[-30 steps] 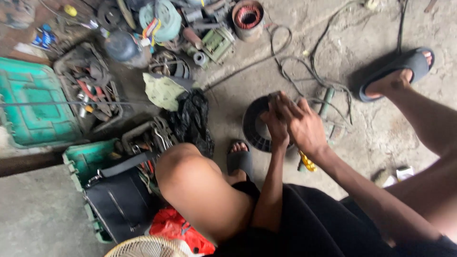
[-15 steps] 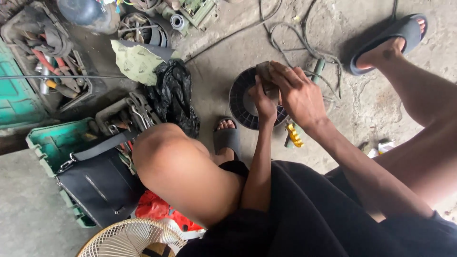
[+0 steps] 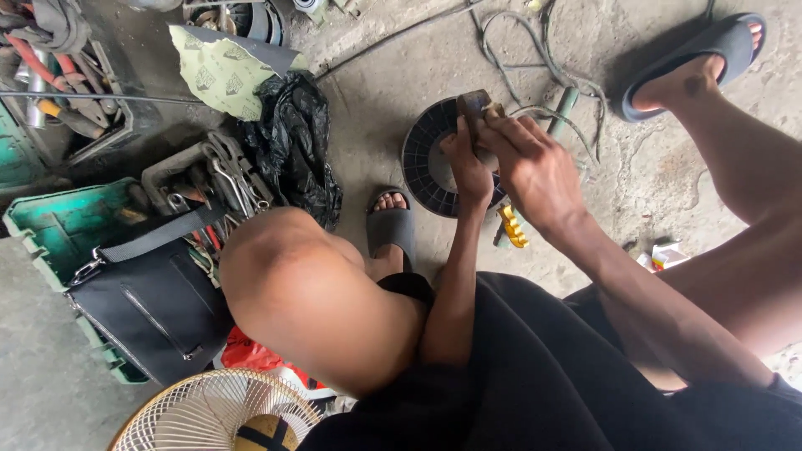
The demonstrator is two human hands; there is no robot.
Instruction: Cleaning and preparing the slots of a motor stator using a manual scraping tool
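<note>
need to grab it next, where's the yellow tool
On the concrete floor just below the black round part, beside the right hand's wrist.

Black ribbed round part (image 3: 428, 163) on grey concrete floor (image 3: 376, 92), a brown, rusty-looking piece (image 3: 473, 107) held over it. Yellow tool handle (image 3: 511, 225) beside it. Dark grey slides: one (image 3: 391, 227) near the knee, one (image 3: 717, 46) top right. Black shorts (image 3: 535, 367). Crumpled black plastic bag (image 3: 294, 142), pale green paper (image 3: 224, 73) with a small repeated darker print. Green crate (image 3: 58, 225), black bag (image 3: 150, 305) on it. Red plastic (image 3: 251, 355) below. Cream fan grille (image 3: 213, 413), yellow-and-black hub.
</note>
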